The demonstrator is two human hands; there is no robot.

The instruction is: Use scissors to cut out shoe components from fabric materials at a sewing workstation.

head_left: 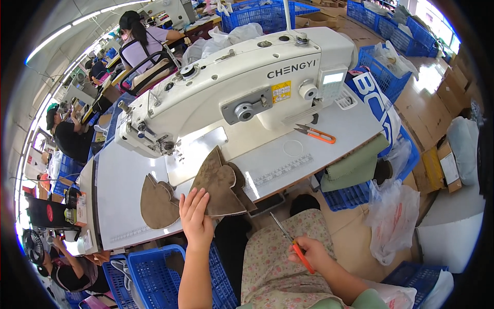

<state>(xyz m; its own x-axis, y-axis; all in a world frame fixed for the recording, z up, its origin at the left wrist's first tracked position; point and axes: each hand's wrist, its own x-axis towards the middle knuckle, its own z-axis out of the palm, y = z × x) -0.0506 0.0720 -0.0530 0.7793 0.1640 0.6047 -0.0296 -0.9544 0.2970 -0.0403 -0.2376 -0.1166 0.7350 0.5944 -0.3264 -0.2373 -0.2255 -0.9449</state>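
My left hand (196, 219) rests with its fingers stretched flat on a brown, suede-like fabric piece (216, 188) at the front of the sewing table. Its thumb is hidden. The piece has a pointed top and a notched, pale-edged side, and its lower right corner overhangs the table edge. A similar brown piece (158, 203) lies just left of that hand. Over my lap, my right hand (312, 253) is closed round the orange handles of a pair of scissors (291, 241). Their metal blades point up and left towards the table edge, apart from the fabric.
Behind the fabric stands a white sewing machine (206, 95). Orange-handled thread snips (316, 135) lie on the table (121, 193). Green fabric (355, 165) drapes over a blue basket at right. More blue baskets (154, 273) stand below left. Other people work at the far left.
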